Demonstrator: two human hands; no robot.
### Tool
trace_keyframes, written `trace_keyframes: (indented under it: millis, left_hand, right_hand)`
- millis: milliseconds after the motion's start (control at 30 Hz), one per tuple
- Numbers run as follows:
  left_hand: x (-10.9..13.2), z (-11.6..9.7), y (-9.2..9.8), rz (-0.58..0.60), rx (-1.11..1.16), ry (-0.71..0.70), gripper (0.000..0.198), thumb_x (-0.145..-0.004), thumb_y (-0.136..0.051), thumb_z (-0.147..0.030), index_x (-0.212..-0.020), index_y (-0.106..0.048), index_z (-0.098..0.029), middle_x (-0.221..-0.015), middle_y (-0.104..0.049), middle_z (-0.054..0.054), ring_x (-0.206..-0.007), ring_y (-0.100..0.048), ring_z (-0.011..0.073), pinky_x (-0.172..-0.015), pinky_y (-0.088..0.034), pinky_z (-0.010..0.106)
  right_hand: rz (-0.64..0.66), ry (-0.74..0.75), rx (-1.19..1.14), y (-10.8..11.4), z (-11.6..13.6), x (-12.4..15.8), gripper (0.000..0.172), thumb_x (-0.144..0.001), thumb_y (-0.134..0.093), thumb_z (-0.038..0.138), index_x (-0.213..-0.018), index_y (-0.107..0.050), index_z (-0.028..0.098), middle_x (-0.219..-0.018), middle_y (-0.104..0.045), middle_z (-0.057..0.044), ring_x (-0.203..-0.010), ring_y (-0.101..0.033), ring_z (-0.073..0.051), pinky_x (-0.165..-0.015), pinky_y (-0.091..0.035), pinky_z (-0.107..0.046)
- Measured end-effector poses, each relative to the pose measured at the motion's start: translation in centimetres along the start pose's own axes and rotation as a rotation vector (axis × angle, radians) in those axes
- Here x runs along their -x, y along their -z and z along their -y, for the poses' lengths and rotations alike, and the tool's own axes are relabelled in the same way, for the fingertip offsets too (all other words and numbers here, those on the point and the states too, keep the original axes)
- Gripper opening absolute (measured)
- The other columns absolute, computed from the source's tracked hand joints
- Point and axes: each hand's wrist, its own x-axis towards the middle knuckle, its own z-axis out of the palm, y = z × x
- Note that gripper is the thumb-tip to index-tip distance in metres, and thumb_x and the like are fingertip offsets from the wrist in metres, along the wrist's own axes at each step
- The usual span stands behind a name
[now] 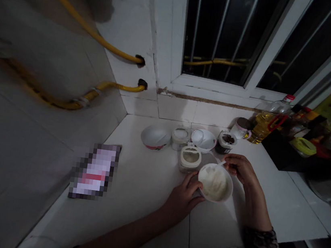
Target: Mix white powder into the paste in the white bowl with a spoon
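A white bowl (215, 183) with a pale, flour-like powder in it is tilted a little towards me over the white counter. My left hand (186, 194) grips its left rim, thumb and fingers closed on the edge. At the bowl's upper right, my right hand (240, 168) pinches the handle of a white spoon (221, 163), whose lower end reaches into the bowl. Just behind stands a square clear jar (190, 158) with a white-rimmed lid. Whether the bowl's base touches the counter, I cannot tell.
Behind are a wide bowl (155, 137), another lidded jar (180, 137), a white bowl (207, 141) and a dark-filled jar (225, 142). A mug (241, 128) and oil bottle (261, 122) stand back right. A blurred-out flat object (95, 171) lies left, near the tiled wall.
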Motion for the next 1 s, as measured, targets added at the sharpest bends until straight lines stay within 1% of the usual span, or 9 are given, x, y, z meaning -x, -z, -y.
trace_keyframes:
  millis: [200,333,433,533,600,700,800,867,1000]
  left_hand:
    - [0.0,0.0,0.1,-0.005,-0.019,0.004,0.018,-0.086,-0.059,-0.028,-0.102,-0.052,-0.023,-0.131,-0.041,0.009,-0.093,-0.062,0.0191,-0.076,-0.055,0.032]
    - [-0.1,-0.1,0.0,0.002,-0.02,0.002,0.018,-0.087,-0.058,-0.029,-0.102,-0.051,-0.022,-0.131,-0.041,0.01,-0.09,-0.063,0.0183,-0.078,-0.055,0.033]
    - [-0.1,-0.1,0.0,0.006,-0.023,0.006,0.017,-0.087,-0.058,-0.03,-0.101,-0.051,-0.022,-0.131,-0.041,0.01,-0.09,-0.063,0.0186,-0.079,-0.055,0.034]
    - [-0.1,-0.2,0.1,0.0,-0.022,-0.004,0.017,-0.087,-0.058,-0.029,-0.101,-0.051,-0.022,-0.131,-0.04,0.01,-0.091,-0.063,0.0188,-0.079,-0.055,0.034]
    - [-0.1,-0.2,0.1,0.0,-0.018,-0.004,0.016,-0.087,-0.058,-0.028,-0.1,-0.051,-0.022,-0.131,-0.04,0.01,-0.092,-0.063,0.0188,-0.079,-0.055,0.033]
    - [-0.1,-0.1,0.1,0.007,-0.013,0.006,0.016,-0.086,-0.059,-0.026,-0.1,-0.051,-0.022,-0.13,-0.041,0.01,-0.093,-0.063,0.0191,-0.079,-0.055,0.033]
    - [0.0,0.1,0.0,0.005,-0.002,-0.006,0.018,-0.085,-0.06,-0.025,-0.099,-0.05,-0.022,-0.131,-0.039,0.011,-0.094,-0.062,0.0196,-0.08,-0.054,0.034]
    - [0.1,0.3,-0.1,0.004,0.007,-0.017,0.019,-0.086,-0.06,-0.025,-0.101,-0.049,-0.022,-0.132,-0.038,0.011,-0.095,-0.061,0.0198,-0.082,-0.053,0.035]
    - [0.1,0.2,0.0,-0.001,0.002,-0.001,0.019,-0.086,-0.06,-0.024,-0.101,-0.049,-0.023,-0.131,-0.039,0.01,-0.097,-0.06,0.0202,-0.084,-0.053,0.036]
  right_hand:
    - [-0.109,0.261,0.071,-2.8,0.3,-0.2,0.018,-0.064,-0.063,0.032,-0.073,-0.066,0.016,-0.054,-0.058,0.001,-0.037,-0.03,-0.006,-0.038,-0.02,-0.023]
    - [-0.18,0.6,0.417,-4.3,-0.5,0.5,0.018,-0.082,-0.051,0.031,-0.083,-0.065,0.02,-0.065,-0.061,-0.001,-0.051,-0.049,-0.013,-0.049,-0.038,-0.026]
    - [-0.041,0.928,0.783,-4.9,-1.1,1.1,0.023,-0.085,-0.043,0.018,-0.093,-0.065,0.021,-0.079,-0.067,-0.006,-0.077,-0.06,-0.019,-0.07,-0.046,-0.031]
    - [0.048,1.086,0.949,-4.9,-1.3,1.4,0.029,-0.084,-0.041,0.01,-0.097,-0.065,0.02,-0.085,-0.068,-0.008,-0.082,-0.061,-0.02,-0.074,-0.047,-0.033]
    - [-0.033,1.054,0.888,-4.7,-1.2,1.4,0.027,-0.086,-0.041,0.013,-0.097,-0.065,0.02,-0.085,-0.068,-0.008,-0.081,-0.061,-0.02,-0.074,-0.046,-0.033]
    - [-0.186,0.843,0.648,-3.7,-0.9,1.3,0.02,-0.089,-0.046,0.025,-0.092,-0.065,0.02,-0.075,-0.065,-0.004,-0.07,-0.059,-0.017,-0.066,-0.046,-0.029]
    - [-0.21,0.668,0.447,-1.7,-0.4,1.2,0.022,-0.086,-0.05,0.035,-0.084,-0.064,0.018,-0.061,-0.056,0.0,-0.053,-0.048,-0.013,-0.051,-0.039,-0.024]
    - [-0.151,0.586,0.502,-0.3,-0.2,1.2,0.024,-0.084,-0.051,0.037,-0.08,-0.064,0.017,-0.057,-0.053,0.001,-0.052,-0.046,-0.012,-0.05,-0.037,-0.023]
    - [-0.061,0.523,0.802,1.3,-0.3,1.3,0.021,-0.086,-0.048,0.029,-0.081,-0.064,0.018,-0.064,-0.058,0.0,-0.06,-0.052,-0.013,-0.059,-0.039,-0.024]
